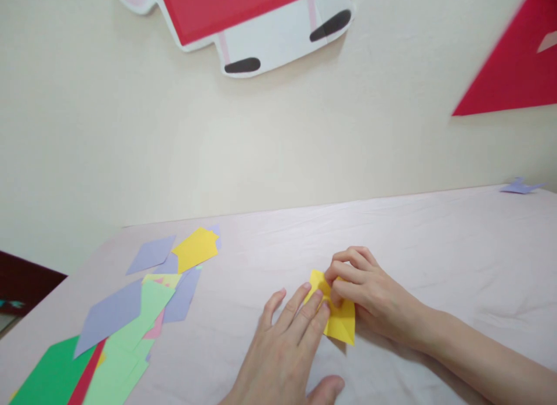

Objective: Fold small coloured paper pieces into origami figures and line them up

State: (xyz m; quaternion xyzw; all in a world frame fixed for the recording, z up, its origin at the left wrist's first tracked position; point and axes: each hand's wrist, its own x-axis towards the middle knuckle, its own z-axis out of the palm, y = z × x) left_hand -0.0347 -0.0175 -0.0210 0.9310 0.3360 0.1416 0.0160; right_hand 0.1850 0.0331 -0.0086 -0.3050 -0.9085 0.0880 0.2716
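A small sheet of yellow origami paper [342, 322], marked with crease lines, rests on the pale cloth in front of me. Its near corner stands slightly off the surface and casts a shadow. My left hand [288, 341] reaches in from below, fingers stretched out, with several fingertips on the paper's left edge. Bent fingers of my right hand [366, 289] close on the paper's upper right part. The thumb of that hand and the exact grip are partly hidden behind its fingers.
Loose coloured paper lies at the left: a yellow sheet [195, 249], lilac sheets [111, 312], light green sheets [119, 364] and a dark green sheet [52, 373]. A folded lilac paper piece [520, 187] sits at the far right edge by the wall [278, 144].
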